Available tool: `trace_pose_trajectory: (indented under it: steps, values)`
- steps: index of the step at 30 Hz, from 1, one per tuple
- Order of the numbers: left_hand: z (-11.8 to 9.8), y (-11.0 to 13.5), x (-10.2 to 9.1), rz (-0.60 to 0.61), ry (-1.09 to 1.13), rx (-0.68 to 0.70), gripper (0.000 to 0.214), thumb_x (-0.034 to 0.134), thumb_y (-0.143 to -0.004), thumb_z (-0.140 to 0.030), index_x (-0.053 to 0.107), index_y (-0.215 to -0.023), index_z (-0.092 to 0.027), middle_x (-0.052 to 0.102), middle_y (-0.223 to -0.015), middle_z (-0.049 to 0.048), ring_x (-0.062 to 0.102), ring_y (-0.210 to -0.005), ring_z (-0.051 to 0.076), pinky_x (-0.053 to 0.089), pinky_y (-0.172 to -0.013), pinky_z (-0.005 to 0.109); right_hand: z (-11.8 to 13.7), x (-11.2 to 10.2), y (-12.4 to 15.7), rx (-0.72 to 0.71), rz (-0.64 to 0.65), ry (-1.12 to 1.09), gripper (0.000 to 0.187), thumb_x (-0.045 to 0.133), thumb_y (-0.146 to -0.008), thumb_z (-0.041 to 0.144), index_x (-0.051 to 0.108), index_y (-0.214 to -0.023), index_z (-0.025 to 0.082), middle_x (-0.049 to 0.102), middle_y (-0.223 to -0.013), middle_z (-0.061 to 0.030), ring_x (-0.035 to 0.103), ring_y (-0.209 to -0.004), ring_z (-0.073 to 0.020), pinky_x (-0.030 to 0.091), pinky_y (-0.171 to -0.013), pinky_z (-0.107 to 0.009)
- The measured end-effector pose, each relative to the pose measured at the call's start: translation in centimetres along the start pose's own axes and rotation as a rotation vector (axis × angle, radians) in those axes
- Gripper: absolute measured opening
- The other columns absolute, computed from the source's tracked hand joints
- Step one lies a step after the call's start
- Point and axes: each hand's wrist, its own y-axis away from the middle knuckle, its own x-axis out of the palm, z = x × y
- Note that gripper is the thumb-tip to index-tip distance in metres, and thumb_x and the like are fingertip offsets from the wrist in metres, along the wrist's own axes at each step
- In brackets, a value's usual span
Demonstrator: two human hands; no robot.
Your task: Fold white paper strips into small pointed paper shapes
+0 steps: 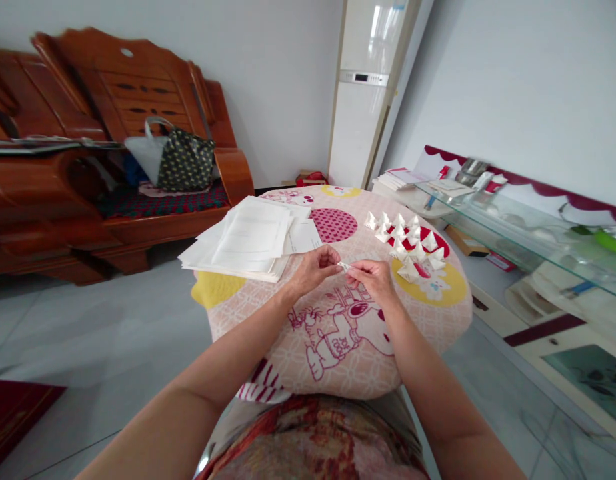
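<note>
Between my two hands, over the middle of the table, is a small piece of folded white paper (344, 265). My left hand (315, 270) pinches its left end with thumb and fingertips. The fingers of my right hand (372, 277) are closed on its right end. Most of the paper is covered by the fingertips, so its full shape is hidden. To the right of my right hand stand several small folded paper boats (409, 241) with pointed tops, in a loose cluster. A stack of white paper sheets (253, 233) lies to the left of my left hand.
The round table wears a pink patterned tablecloth (333, 367). At the right is a glass-topped cabinet (533, 247) with papers and metal tins. A wooden sofa (123, 87) holding a black patterned bag (187, 160) stands back left. A tall white air conditioner (361, 120) is behind the table.
</note>
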Motion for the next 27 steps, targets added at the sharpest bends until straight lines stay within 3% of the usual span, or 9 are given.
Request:
trace_pose_trajectory:
  steps: [3,7,13,19,27]
  values:
    - [-0.1,0.0,0.2,-0.050,0.052,0.004,0.033,0.079,-0.077,-0.037,0.061,-0.095,-0.015,0.064,-0.084,0.0022,0.059,-0.074,0.012,0.047,-0.069,0.024,0.0,0.2,0.1,0.044,0.022,-0.065,0.023,0.077,-0.071,0.041,0.077,-0.078,0.019,0.072,-0.064,-0.0028,0.064,-0.053,-0.0158,0.050,-0.052,-0.027]
    - [-0.4,0.3,0.2,-0.127,-0.117,0.047,0.027,0.075,-0.081,-0.033,0.065,-0.098,-0.016,0.064,-0.084,0.0016,0.058,-0.075,0.012,0.046,-0.069,0.024,0.2,0.5,0.2,0.086,-0.011,-0.200,0.026,0.081,-0.068,0.042,0.075,-0.079,0.019,0.073,-0.066,-0.0036,0.067,-0.057,-0.0175,0.055,-0.055,-0.030]
    - [-0.4,0.5,0.2,-0.080,-0.216,0.052,0.025,0.073,-0.083,-0.029,0.067,-0.103,-0.016,0.068,-0.090,0.0033,0.061,-0.080,0.014,0.047,-0.069,0.024,0.6,0.5,0.3,0.097,-0.047,-0.249,0.029,0.083,-0.066,0.044,0.075,-0.079,0.019,0.073,-0.067,-0.0037,0.067,-0.057,-0.0184,0.058,-0.058,-0.034]
    - [-1.0,0.7,0.3,-0.119,-0.316,0.073,0.020,0.072,-0.083,-0.023,0.070,-0.102,-0.017,0.070,-0.085,0.0010,0.062,-0.076,0.012,0.049,-0.071,0.024,0.4,0.5,0.1,0.142,-0.016,-0.355,0.029,0.085,-0.061,0.039,0.076,-0.080,0.019,0.076,-0.071,-0.0038,0.068,-0.058,-0.0173,0.058,-0.062,-0.032]
    - [-1.3,0.8,0.3,-0.046,-0.282,0.055,0.019,0.076,-0.083,-0.033,0.070,-0.093,-0.017,0.072,-0.084,0.0020,0.064,-0.076,0.013,0.050,-0.070,0.024,0.1,0.4,0.0,0.127,-0.015,-0.318,0.025,0.083,-0.062,0.038,0.076,-0.077,0.019,0.074,-0.070,-0.0029,0.068,-0.061,-0.0169,0.056,-0.064,-0.031]
